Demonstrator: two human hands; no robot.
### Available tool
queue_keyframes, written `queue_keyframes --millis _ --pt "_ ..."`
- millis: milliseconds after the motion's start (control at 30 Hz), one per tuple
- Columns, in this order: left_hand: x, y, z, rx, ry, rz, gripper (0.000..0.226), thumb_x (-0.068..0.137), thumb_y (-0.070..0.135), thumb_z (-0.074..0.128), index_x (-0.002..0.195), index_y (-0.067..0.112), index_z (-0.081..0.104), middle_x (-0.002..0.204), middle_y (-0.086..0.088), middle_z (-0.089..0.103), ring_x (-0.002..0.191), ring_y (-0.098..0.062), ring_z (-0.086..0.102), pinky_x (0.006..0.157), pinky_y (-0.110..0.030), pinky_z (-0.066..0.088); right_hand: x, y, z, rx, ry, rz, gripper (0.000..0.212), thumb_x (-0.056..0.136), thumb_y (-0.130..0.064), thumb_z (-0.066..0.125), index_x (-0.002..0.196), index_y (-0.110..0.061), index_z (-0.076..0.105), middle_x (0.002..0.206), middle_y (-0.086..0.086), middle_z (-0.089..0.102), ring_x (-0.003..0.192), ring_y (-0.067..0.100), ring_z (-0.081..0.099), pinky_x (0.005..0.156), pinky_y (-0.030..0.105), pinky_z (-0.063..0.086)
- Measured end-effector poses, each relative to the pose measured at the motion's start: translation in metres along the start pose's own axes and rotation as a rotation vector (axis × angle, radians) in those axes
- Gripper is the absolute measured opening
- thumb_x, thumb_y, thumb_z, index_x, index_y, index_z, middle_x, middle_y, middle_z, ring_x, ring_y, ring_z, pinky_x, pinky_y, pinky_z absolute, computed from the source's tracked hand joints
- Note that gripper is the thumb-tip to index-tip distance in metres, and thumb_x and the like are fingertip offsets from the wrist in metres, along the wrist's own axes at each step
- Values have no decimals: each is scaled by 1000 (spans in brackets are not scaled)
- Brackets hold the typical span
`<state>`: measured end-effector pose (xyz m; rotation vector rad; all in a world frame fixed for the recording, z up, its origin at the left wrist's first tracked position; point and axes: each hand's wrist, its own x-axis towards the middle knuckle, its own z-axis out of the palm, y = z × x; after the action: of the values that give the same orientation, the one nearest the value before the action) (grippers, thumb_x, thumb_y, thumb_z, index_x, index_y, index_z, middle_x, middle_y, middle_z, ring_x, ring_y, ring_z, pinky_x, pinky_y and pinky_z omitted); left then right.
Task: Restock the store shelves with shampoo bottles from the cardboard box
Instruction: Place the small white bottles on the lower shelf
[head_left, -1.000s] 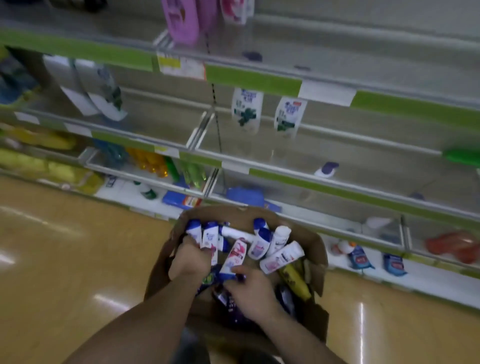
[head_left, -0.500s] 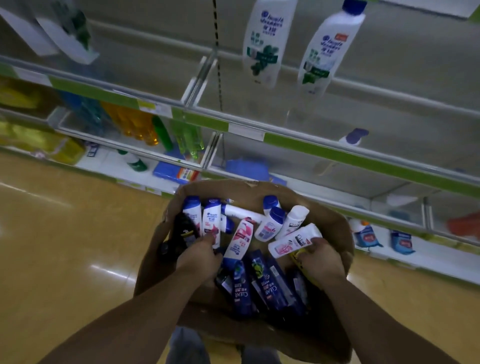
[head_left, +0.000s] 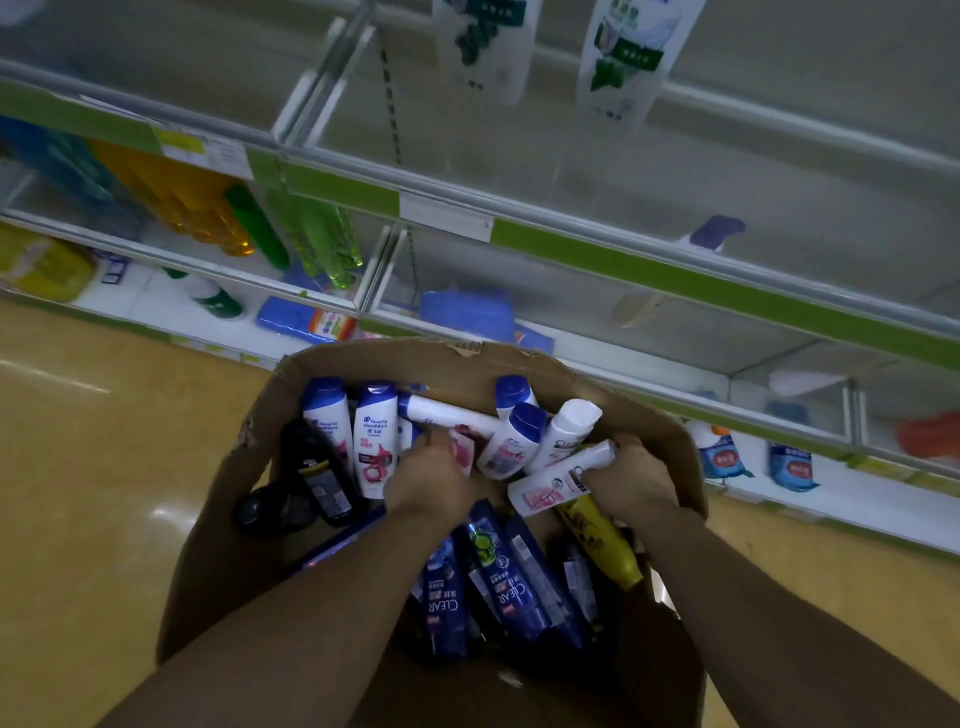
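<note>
An open cardboard box (head_left: 670, 447) sits low in front of me, filled with several shampoo bottles: white ones with blue caps (head_left: 374, 436), dark blue ones (head_left: 498, 582), a black one (head_left: 319, 473) and a yellow one (head_left: 605, 545). My left hand (head_left: 431, 478) reaches into the middle of the box, its fingers closed on a white and pink bottle (head_left: 462, 449). My right hand (head_left: 631, 480) grips a white bottle with a pink label (head_left: 556, 480) near the box's right wall.
Store shelves with green edge strips (head_left: 675, 275) stand behind the box. Two white shampoo bottles (head_left: 628, 62) stand on the upper shelf. Orange and green bottles (head_left: 208, 208) fill the left shelf. Blue packs (head_left: 467, 312) lie on the bottom shelf. Tan floor (head_left: 104, 493) stretches left.
The view has dropped and closed in on the box. My right hand moved from the box's middle to the white pink-label bottle at the right. My left hand shifted right onto the white and pink bottle.
</note>
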<state>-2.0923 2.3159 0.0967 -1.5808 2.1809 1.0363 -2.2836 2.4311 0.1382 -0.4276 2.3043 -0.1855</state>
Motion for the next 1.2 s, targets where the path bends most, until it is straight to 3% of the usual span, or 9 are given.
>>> queue_keyframes --millis 100,233,400,667,800,900,1000,1100,1200 --pt "-8 -31 13 118 -57 -122 56 84 37 62 133 18 42 133 -7 51 121 -31 54 85 -43 51 0 1 3 -91 115 -57 48 90 -34 58 134 -17 48 129 15 54 107 37 61 88 41 52" --pt "-18 -63 23 83 31 -127 41 90 42 57 122 18 49 127 -5 57 112 -27 57 79 -38 51 -24 -9 24 -196 349 -324 32 90 -37 60 119 -25 54 116 2 53 82 27 64 63 33 53" --pt "-9 -79 17 41 57 -132 37 93 48 55 119 23 52 118 -3 65 103 -25 64 74 -36 53 -37 -29 87 -204 33 -454 9 92 -35 55 88 -26 56 89 -4 63 85 21 65 67 29 50" --pt "2 -88 21 94 -62 -129 51 82 70 51 113 29 54 107 3 67 86 -17 60 70 -32 49 -20 -33 116 -164 -81 -265 28 90 -32 59 115 -21 58 106 3 69 98 26 65 77 35 55" --pt "6 -84 9 115 127 9 33 90 50 54 113 29 46 114 1 61 90 -17 60 70 -35 55 -19 -41 128 -270 -84 -448 54 87 -26 61 138 -33 44 135 3 53 116 26 59 89 39 55" --pt "24 -77 -17 105 260 71 53 89 35 58 134 22 34 135 -8 47 99 -31 63 62 -33 44 -18 -54 144 -409 -160 -528 82 81 -21 70 147 -41 25 144 5 36 132 31 45 96 45 53" --pt "46 -70 -39 111 214 -16 72 88 33 60 146 20 20 139 -13 47 101 -38 64 67 -37 43 -14 -65 159 -573 -169 -571 101 74 -23 81 149 -46 18 149 8 25 136 36 36 99 49 50" --pt "63 -64 -47 74 148 -92 69 88 39 62 142 17 25 122 -13 62 105 -36 64 78 -43 50 -8 -71 167 -716 -139 -605 100 71 -31 83 149 -43 21 147 13 23 132 39 37 99 52 46" --pt "73 -61 -48 28 81 -177 69 89 44 63 140 10 29 126 -16 60 115 -38 59 89 -46 49 -2 -72 166 -791 -92 -709 81 77 -35 76 145 -37 30 142 13 26 129 38 35 101 56 41"
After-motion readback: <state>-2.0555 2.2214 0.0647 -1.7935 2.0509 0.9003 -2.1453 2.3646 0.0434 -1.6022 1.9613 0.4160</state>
